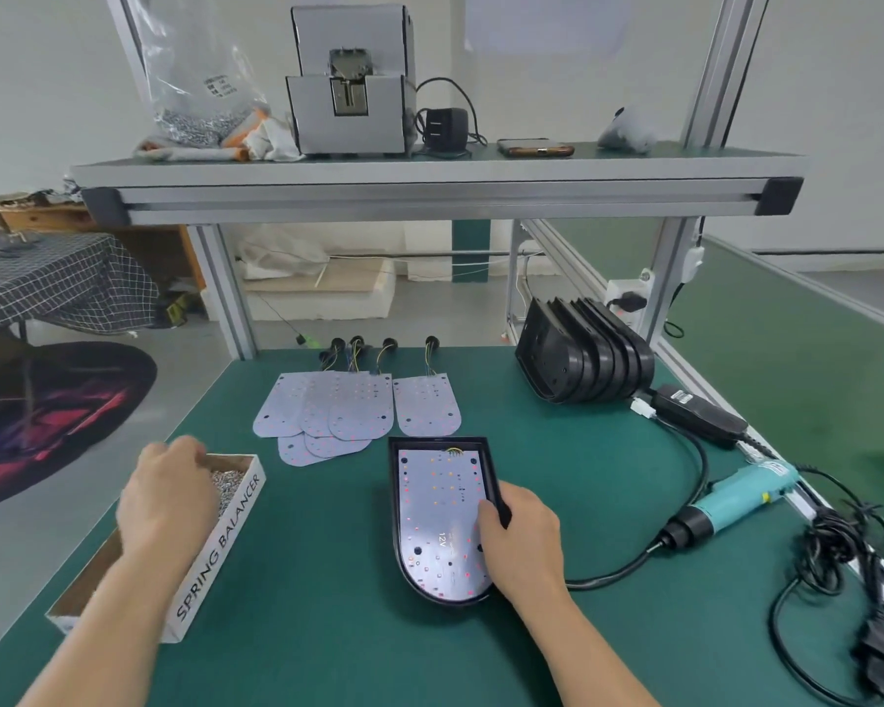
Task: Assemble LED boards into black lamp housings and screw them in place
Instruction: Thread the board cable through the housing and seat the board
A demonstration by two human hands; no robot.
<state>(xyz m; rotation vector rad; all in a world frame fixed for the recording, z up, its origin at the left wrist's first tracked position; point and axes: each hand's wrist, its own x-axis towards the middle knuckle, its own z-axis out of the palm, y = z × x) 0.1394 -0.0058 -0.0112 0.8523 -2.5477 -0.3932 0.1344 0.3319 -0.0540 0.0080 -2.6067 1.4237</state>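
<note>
A black lamp housing (pixel 398 507) lies on the green table with a white LED board (pixel 432 507) seated inside it. My right hand (pixel 519 538) rests on the housing's right edge, thumb on the board and a finger curled over the rim. My left hand (pixel 167 497) hovers over a cardboard box (pixel 215 548) marked SPRING BALANCER, fingers curled down into the pile of screws (pixel 228 484); what the fingertips hold is hidden. Loose LED boards (pixel 348 415) with wired leads lie behind. A stack of empty black housings (pixel 583 352) stands at the back right.
A teal electric screwdriver (pixel 736 494) lies at the right with its black power adapter (pixel 700 413) and tangled cable (pixel 848 548). A shelf (pixel 430 170) overhead carries a grey screw feeder (pixel 350 79), a bag of screws and a phone.
</note>
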